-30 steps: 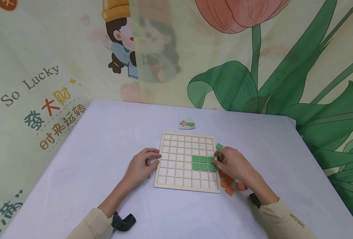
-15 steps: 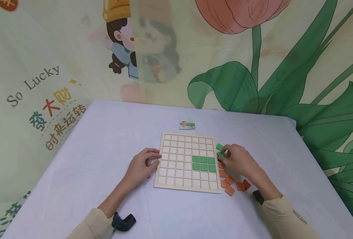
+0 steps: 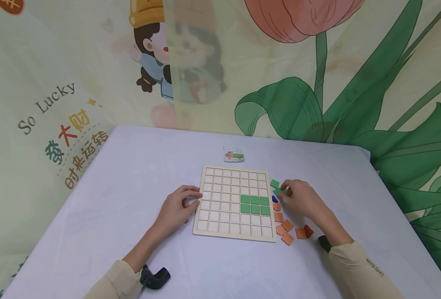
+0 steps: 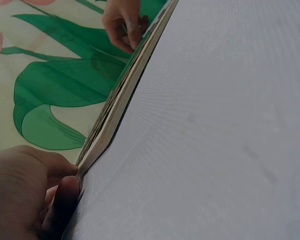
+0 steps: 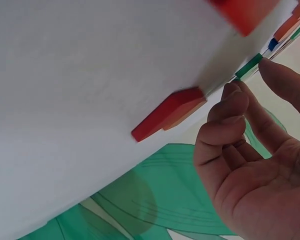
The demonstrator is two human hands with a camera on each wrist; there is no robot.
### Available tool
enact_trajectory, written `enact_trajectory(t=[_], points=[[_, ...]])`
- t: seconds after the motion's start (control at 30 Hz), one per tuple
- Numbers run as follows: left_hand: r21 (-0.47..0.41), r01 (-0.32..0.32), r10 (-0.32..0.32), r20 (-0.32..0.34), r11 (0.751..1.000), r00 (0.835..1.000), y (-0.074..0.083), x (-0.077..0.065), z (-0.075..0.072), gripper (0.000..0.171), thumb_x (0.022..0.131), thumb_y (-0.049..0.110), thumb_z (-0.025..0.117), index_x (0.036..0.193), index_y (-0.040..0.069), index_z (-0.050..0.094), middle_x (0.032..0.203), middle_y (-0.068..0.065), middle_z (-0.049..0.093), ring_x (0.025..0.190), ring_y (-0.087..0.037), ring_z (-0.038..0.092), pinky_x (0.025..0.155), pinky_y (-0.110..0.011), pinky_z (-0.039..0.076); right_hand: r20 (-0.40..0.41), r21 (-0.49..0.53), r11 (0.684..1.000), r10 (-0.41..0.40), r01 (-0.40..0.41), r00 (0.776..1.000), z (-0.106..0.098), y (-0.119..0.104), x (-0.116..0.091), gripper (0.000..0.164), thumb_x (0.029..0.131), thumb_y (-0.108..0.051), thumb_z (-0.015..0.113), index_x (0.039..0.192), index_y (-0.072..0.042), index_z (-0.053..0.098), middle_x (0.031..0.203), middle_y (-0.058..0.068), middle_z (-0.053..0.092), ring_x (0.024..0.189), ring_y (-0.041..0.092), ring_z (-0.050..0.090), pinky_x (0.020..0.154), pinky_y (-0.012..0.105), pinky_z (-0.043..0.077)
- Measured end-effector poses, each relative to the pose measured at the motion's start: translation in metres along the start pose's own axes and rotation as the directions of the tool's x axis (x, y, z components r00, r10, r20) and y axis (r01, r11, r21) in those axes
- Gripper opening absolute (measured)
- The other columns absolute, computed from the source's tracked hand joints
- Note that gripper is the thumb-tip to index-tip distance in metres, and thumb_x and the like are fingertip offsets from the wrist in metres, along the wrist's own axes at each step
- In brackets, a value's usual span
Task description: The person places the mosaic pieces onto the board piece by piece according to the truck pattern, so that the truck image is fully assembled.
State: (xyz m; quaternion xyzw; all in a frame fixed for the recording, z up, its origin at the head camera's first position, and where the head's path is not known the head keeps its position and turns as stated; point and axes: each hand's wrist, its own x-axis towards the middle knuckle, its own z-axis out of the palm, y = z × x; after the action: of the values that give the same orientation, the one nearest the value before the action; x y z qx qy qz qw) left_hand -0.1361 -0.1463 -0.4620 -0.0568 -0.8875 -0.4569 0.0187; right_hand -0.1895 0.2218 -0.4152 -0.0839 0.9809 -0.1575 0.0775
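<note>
A wooden grid board lies on the table, with two short rows of green square tiles in its right part. At the board's left edge my left hand rests its thumb and fingertips against the rim; that contact also shows in the left wrist view. Right of the board, my right hand pinches a green tile between thumb and index finger, low over the table. Another green tile lies just behind it. Nearer me are a blue piece, several orange pieces and a red piece.
Behind the board lies a small card with a gridded green and orange picture. A white cloth covers the table. A printed curtain hangs along its back edge. Each wrist wears a black device.
My right hand has drawn back from the board's right edge to the loose green tiles and taken one between its fingertips. The left hand has stayed at the board's left edge.
</note>
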Motion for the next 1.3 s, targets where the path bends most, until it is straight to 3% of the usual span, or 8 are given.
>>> enact_trajectory(t=[0.67, 1.03, 1.3], points=[[-0.002, 0.008, -0.008, -0.002, 1.0, 1.0, -0.0003, 0.001, 0.0004, 0.023, 0.095, 0.009, 0.076, 0.118, 0.008, 0.08, 0.137, -0.001, 0.069, 0.055, -0.01, 0.053, 0.049, -0.023, 0.044, -0.02, -0.004, 1.0, 0.016, -0.016, 1.0, -0.0013, 0.0003, -0.0046, 0.029, 0.092, -0.017, 0.081, 0.114, 0.001, 0.072, 0.091, 0.015, 0.069, 0.082, 0.025, 0.06, 0.068, 0.036, 0.057], [-0.001, 0.008, -0.008, 0.002, 1.0, 1.0, -0.0007, 0.0003, 0.0011, 0.022, 0.096, 0.009, 0.075, 0.118, 0.008, 0.079, 0.136, -0.002, 0.069, 0.055, -0.009, 0.053, 0.049, -0.023, 0.045, -0.016, -0.003, 0.998, 0.063, -0.063, 0.998, -0.0004, -0.0013, -0.0039, 0.031, 0.094, -0.013, 0.078, 0.119, 0.003, 0.071, 0.095, 0.015, 0.068, 0.084, 0.025, 0.059, 0.069, 0.032, 0.056], [-0.001, 0.009, -0.009, 0.0, 1.0, 1.0, -0.0002, 0.0002, 0.0008, 0.022, 0.095, 0.009, 0.076, 0.117, 0.008, 0.079, 0.137, -0.002, 0.069, 0.055, -0.009, 0.053, 0.049, -0.023, 0.044, -0.036, 0.03, 0.999, 0.046, -0.045, 0.998, 0.0002, -0.0059, -0.0078, 0.03, 0.094, -0.01, 0.077, 0.119, 0.004, 0.071, 0.099, 0.018, 0.069, 0.086, 0.027, 0.06, 0.069, 0.033, 0.059]])
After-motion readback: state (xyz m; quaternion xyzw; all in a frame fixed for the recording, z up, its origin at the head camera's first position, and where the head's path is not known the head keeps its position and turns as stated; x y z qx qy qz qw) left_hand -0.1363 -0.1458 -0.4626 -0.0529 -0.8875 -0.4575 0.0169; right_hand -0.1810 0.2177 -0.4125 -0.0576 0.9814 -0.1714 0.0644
